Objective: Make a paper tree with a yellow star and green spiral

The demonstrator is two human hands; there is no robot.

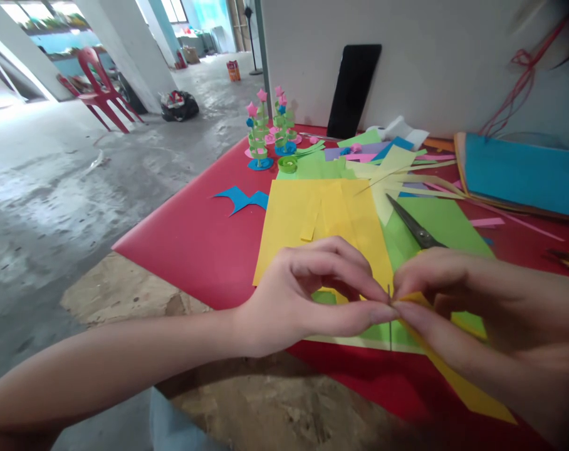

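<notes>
- Yellow paper strip (458,376) is pinched at its upper end between the fingertips of both hands and trails down and away toward the near edge of the red sheet (195,244).
- Left hand (307,294) has thumb and forefinger pressed together on a thin dark needle-like tool (390,316), which stands upright where the two hands meet.
- Right hand (472,300) closes its fingertips on the strip's end, touching the left fingertips.
- Both hands hover over the near part of the red sheet, above a green sheet (435,219).
- Large yellow sheet (313,219), cut partly into strips, lies on the red sheet just beyond the left hand.
- Scissors (413,225) rest on the green sheet, just beyond the right hand.
- Blue cut-out (242,199) lies on the red sheet, left of the yellow sheet.
- Small paper trees (270,128) with pink stars stand at the red sheet's far edge.
</notes>
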